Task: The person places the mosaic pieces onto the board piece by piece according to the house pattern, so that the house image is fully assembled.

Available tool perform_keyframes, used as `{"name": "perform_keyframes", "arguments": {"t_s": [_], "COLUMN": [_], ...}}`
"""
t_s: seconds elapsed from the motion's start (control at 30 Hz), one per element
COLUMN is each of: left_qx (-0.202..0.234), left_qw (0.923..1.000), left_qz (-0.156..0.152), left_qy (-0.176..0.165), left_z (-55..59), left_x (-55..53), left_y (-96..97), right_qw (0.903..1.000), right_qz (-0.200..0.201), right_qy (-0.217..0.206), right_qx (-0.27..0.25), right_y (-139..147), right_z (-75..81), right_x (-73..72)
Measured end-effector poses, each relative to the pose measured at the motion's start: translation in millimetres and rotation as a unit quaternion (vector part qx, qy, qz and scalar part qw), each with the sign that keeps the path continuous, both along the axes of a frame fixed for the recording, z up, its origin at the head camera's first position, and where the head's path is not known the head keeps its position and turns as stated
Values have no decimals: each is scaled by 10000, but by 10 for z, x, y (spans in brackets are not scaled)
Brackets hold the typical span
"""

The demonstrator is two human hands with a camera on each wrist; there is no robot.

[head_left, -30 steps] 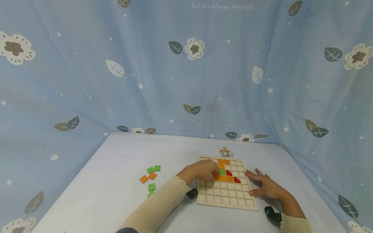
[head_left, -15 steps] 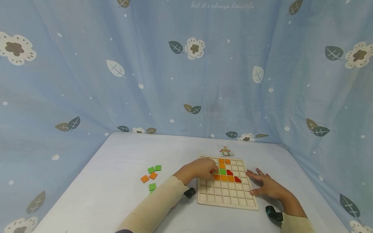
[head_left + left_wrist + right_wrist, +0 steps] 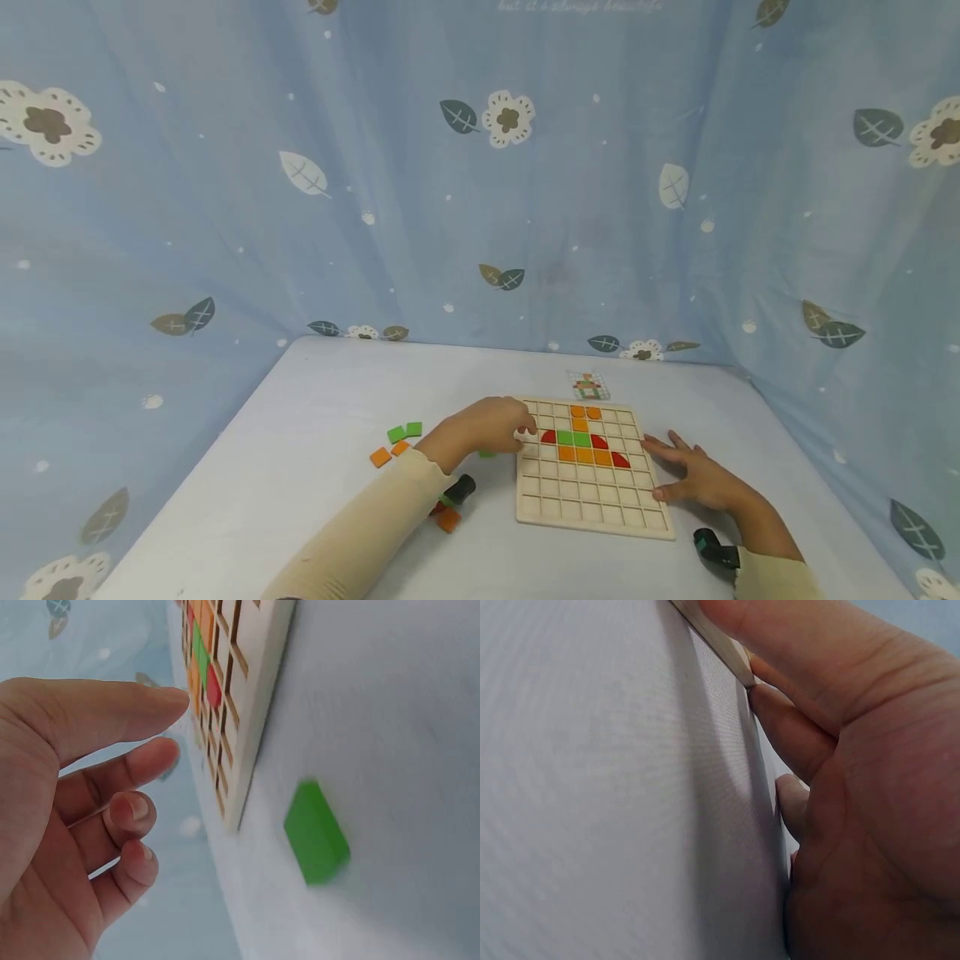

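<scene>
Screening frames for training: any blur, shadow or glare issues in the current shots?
Head: light soft and even, no strong glare; wooden grid board readable, curtain lettering faint and smeared. Left wrist: green tile blurred at its edges, motion or focus unclear. Right wrist: broad, soft-edged shadow and faint ripple pattern on the white cloth.

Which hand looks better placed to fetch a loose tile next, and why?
The left hand, probably: it holds nothing and is near the loose green tile, whereas the right hand touches the right edge of the board, across from that tile.
</scene>
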State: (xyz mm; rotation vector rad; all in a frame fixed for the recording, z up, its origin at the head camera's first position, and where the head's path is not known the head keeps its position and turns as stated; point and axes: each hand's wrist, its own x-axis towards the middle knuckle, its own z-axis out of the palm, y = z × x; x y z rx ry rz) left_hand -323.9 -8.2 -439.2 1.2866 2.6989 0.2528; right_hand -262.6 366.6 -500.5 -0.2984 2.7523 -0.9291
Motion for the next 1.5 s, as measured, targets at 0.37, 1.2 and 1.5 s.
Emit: {"name": "perform_keyframes", "arguments": {"t_s": [0.37,1.2,1.5], "left_qx": [-62,-104,111], "left_qw": [9997,9942,9891], "left_qz": [160,1068,1461], "left_qy": [176,-70,-145], "left_z": [118,32,-71], "left_x": [84,209,289], "left_y": [-300,-1324,-1563], "right_qw": [10000,9999,9998], "right_qz": [3,53,-24], "right_qy": [37,18,-32], "right_qx": [-54,-161,-177], "right_y": [94,58,29], "right_z": [51,-8,-21], "right_x": [28,1,11]}}
